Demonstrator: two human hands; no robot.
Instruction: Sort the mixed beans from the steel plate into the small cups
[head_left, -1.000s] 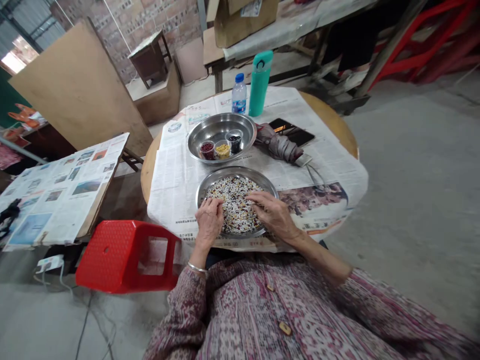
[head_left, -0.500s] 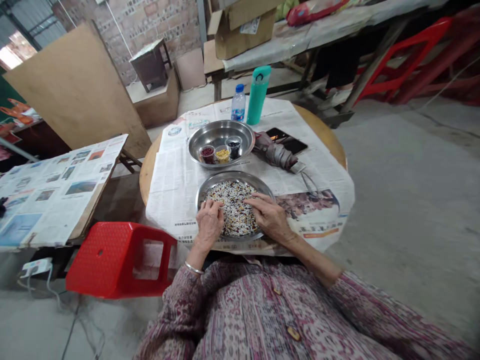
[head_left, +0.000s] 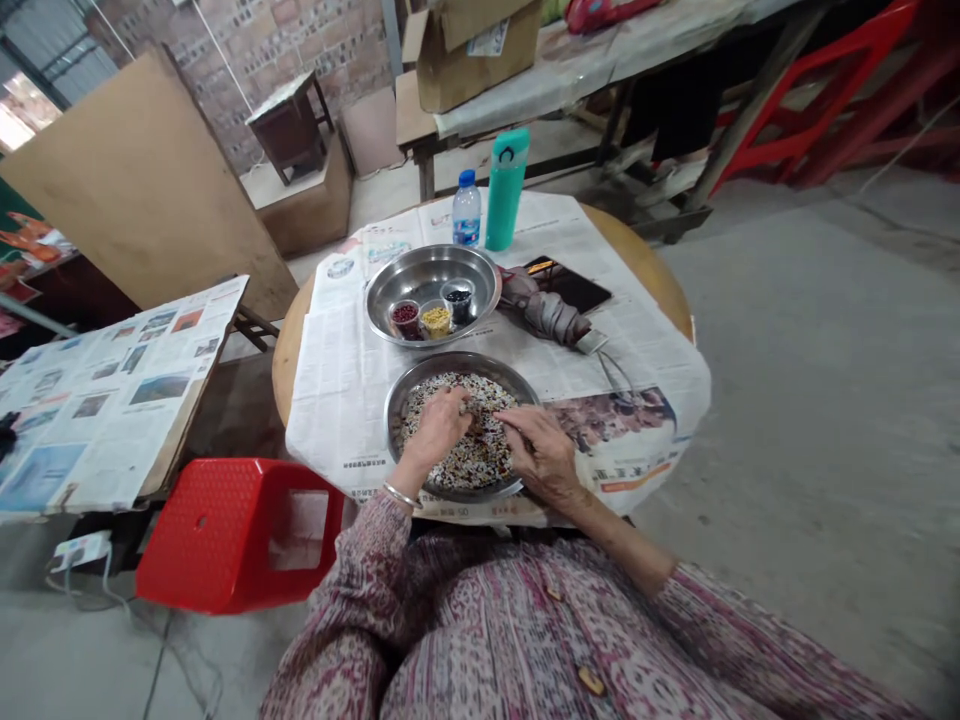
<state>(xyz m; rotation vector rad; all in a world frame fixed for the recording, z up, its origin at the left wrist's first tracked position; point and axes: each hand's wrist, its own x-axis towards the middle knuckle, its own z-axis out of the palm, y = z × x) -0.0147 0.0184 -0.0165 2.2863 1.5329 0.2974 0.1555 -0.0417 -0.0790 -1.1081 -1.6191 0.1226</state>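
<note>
We count two steel plates on the round counter (head_left: pixel 645 248). The nearer plate (head_left: pixel 457 358) holds the mixed grains (head_left: pixel 480 470). The left hand (head_left: pixel 439 430) curls into them, its grip hidden, so we cannot tell what it holds; the right hand (head_left: pixel 541 455) rests beside it, fingers (head_left: pixel 514 420) loosely open on the grains. The farther plate (head_left: pixel 431 255) carries three small cups (head_left: pixel 435 318). Also listed: one water bottle (head_left: pixel 466 210), one green flask (head_left: pixel 505 190), one folded umbrella (head_left: pixel 541 315), one phone (head_left: pixel 566 285), partly hidden.

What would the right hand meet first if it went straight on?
Probably the mixed grains in the steel plate: the right hand points low across them toward the left hand. Depth is unclear; if it passes above them, the left hand is next.
</note>
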